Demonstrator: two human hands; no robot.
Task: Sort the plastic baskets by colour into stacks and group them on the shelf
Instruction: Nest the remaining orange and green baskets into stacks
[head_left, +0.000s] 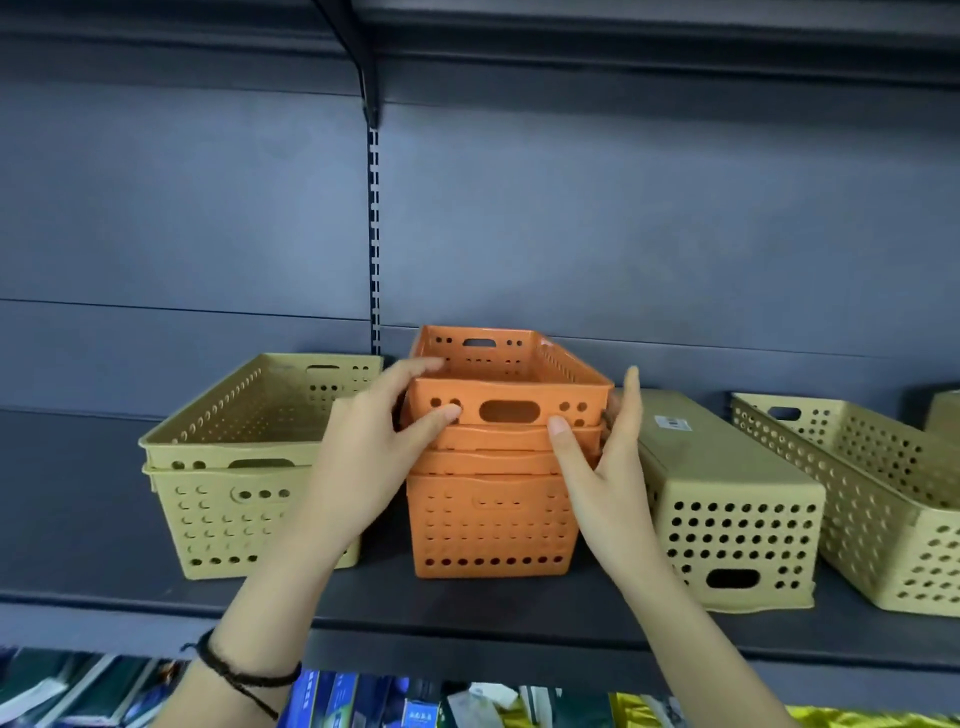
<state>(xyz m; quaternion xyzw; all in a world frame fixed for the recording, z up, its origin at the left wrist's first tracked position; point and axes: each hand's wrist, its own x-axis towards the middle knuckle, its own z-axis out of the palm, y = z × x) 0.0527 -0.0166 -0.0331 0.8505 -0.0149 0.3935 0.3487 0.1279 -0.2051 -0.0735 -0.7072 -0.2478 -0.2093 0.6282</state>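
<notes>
A stack of orange perforated baskets (493, 525) stands mid-shelf. The top orange basket (511, 387) sits nested and slightly tilted on it. My left hand (374, 447) grips its front left corner, thumb on the front wall and fingers over the rim. My right hand (605, 462) presses its front right corner, thumb on the front, fingers along the side. Left of the stack are two nested yellow baskets (228, 467). To the right lies an upside-down yellow basket (727, 499), and beyond it an upright yellow basket (883, 499).
The dark shelf (467, 613) has a dark back panel with a slotted upright (374, 234) behind the orange stack. Another yellow basket (943, 410) peeks in at the far right. Packaged goods (363, 699) fill the shelf below.
</notes>
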